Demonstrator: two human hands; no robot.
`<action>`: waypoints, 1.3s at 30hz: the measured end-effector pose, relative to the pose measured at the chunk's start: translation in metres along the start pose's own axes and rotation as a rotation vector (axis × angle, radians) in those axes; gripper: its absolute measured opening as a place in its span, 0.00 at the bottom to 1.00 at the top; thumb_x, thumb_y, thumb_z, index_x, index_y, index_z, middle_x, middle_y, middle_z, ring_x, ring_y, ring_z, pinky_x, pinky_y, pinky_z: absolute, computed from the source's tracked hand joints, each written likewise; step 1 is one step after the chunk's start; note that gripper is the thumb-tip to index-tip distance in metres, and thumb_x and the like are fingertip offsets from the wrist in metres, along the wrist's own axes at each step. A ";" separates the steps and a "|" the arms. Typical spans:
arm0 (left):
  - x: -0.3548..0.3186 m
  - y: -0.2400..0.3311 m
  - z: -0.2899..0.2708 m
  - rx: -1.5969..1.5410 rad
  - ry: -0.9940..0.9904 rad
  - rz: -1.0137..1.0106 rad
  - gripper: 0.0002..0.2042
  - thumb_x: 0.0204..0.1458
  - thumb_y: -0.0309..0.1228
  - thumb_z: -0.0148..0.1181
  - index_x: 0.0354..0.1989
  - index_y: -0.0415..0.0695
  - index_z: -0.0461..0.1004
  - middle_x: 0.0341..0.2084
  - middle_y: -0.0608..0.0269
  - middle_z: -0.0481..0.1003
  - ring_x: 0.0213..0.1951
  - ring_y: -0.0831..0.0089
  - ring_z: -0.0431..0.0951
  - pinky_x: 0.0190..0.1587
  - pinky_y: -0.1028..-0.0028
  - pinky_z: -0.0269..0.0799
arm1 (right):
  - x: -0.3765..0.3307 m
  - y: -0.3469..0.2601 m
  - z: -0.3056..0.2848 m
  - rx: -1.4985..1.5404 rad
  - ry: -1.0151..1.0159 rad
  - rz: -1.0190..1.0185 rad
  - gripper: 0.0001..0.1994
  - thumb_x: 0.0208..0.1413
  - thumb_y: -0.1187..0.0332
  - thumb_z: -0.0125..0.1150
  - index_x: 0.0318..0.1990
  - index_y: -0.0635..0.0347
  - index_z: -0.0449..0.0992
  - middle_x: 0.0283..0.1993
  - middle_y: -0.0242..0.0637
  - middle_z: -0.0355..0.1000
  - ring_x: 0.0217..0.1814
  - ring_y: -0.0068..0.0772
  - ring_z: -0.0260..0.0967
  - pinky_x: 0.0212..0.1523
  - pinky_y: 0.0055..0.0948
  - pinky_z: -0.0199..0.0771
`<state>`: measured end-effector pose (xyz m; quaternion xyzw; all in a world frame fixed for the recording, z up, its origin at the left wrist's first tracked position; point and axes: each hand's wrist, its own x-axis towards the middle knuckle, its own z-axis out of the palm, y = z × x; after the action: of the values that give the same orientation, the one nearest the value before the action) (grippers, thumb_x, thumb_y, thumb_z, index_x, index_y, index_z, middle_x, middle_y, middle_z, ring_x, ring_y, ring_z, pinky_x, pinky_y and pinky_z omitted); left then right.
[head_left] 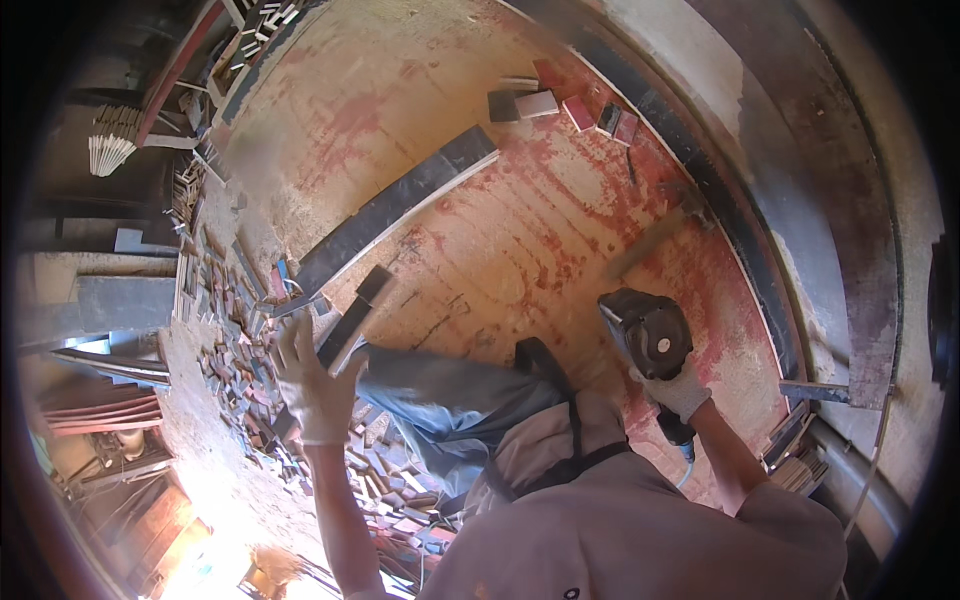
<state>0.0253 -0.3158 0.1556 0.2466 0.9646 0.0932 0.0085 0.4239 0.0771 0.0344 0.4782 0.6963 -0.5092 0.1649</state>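
My right hand (677, 390), in a pale work glove, is closed round a handheld circular saw (650, 335) with a dark housing. The saw is raised on my right, and a cord hangs from its rear. My left hand (315, 385), also gloved, is lifted with its fingers spread. Just beyond its thumb is a short dark strip of board (345, 330), with a small dark block (374, 285) at its far end; whether the hand touches the strip I cannot tell. Farther ahead, a long dark plank (400, 208) with a pale cut edge lies diagonally on the dusty floor.
Offcuts (235, 350) are heaped along my left side and by my legs. Several small blocks (538, 104) lie at the far side. A long dark board (690, 150) edges the floor on the right. Stacked boards (125, 300) stand at the left.
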 end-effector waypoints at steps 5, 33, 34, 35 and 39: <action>0.101 0.051 0.043 -0.117 0.139 0.147 0.43 0.40 0.34 0.83 0.69 0.40 0.69 0.65 0.45 0.72 0.68 0.45 0.70 0.68 0.51 0.68 | 0.005 -0.030 -0.004 -0.126 0.049 0.019 0.31 0.50 0.58 0.83 0.54 0.63 0.70 0.38 0.39 0.78 0.36 0.32 0.76 0.38 0.34 0.79; 0.081 0.098 0.105 -0.416 -0.287 0.147 0.26 0.43 0.33 0.78 0.54 0.41 0.83 0.46 0.50 0.80 0.49 0.52 0.80 0.53 0.57 0.77 | 0.000 -0.002 0.023 -0.489 0.398 -0.181 0.46 0.51 0.63 0.76 0.76 0.66 0.57 0.53 0.60 0.78 0.55 0.61 0.79 0.54 0.50 0.79; 0.077 0.097 0.117 -0.285 -0.162 0.218 0.27 0.42 0.33 0.78 0.54 0.42 0.83 0.46 0.51 0.80 0.51 0.50 0.79 0.54 0.55 0.76 | 0.003 -0.006 0.023 -0.547 0.400 -0.118 0.47 0.51 0.62 0.74 0.76 0.68 0.56 0.50 0.61 0.79 0.51 0.64 0.79 0.51 0.53 0.79; 0.074 0.097 0.128 -0.240 -0.132 0.236 0.28 0.42 0.32 0.79 0.55 0.44 0.82 0.46 0.52 0.79 0.52 0.50 0.78 0.55 0.54 0.75 | 0.004 -0.016 0.023 -0.528 0.384 -0.113 0.48 0.51 0.62 0.74 0.77 0.68 0.54 0.50 0.62 0.79 0.51 0.64 0.79 0.51 0.53 0.79; 0.063 0.102 0.165 -0.106 0.009 0.306 0.32 0.39 0.31 0.79 0.58 0.48 0.80 0.46 0.57 0.77 0.52 0.52 0.76 0.57 0.52 0.72 | 0.013 -0.029 0.019 -0.558 0.285 -0.048 0.52 0.53 0.59 0.73 0.79 0.67 0.48 0.56 0.62 0.77 0.55 0.63 0.79 0.54 0.52 0.79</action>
<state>0.0285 -0.1685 0.0146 0.3895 0.9095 0.1454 0.0031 0.3882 0.0661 0.0334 0.4643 0.8365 -0.2299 0.1785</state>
